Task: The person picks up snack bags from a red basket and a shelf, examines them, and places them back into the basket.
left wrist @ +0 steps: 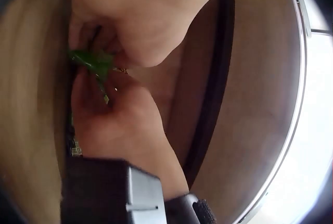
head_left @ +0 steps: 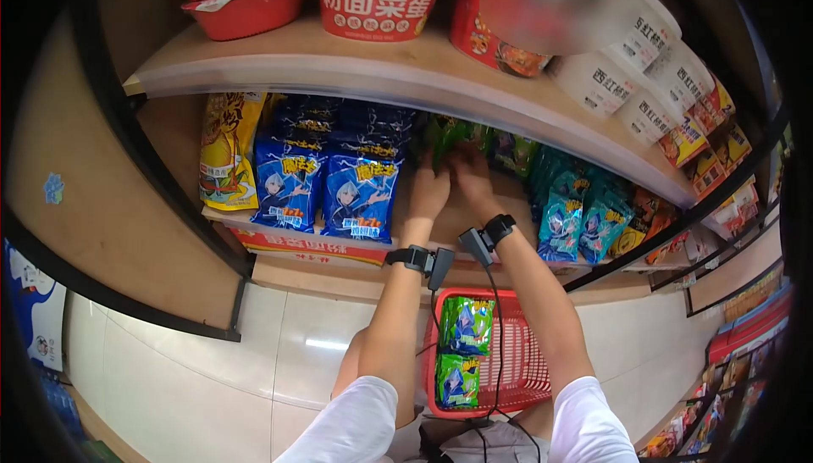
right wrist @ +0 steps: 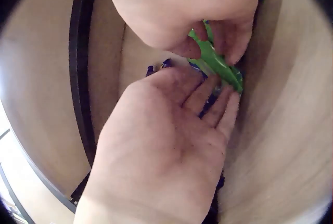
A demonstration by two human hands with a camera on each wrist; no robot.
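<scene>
Inside the lower shelf, my left hand [head_left: 430, 185] and right hand [head_left: 472, 178] come close together at a row of green snack packets [head_left: 511, 151]. A shiny green packet [right wrist: 221, 68] shows between the hands in the right wrist view. The fingers of my right hand [right wrist: 197, 5] curl round its edge. Below, the left hand [right wrist: 161, 130] has its fingers against the same packet. From the left wrist view, both hands pinch the green wrapper [left wrist: 96, 62]; most of the packet is hidden behind them.
Blue packets [head_left: 356, 196] and a yellow packet [head_left: 227, 158] stand left of my hands; teal packets [head_left: 563, 221] stand right. The upper shelf [head_left: 339, 60] overhangs, bearing red bowls [head_left: 377, 1]. Below, a red basket [head_left: 525, 361] holds green packets [head_left: 466, 327]. Cables hang from the wrist cameras.
</scene>
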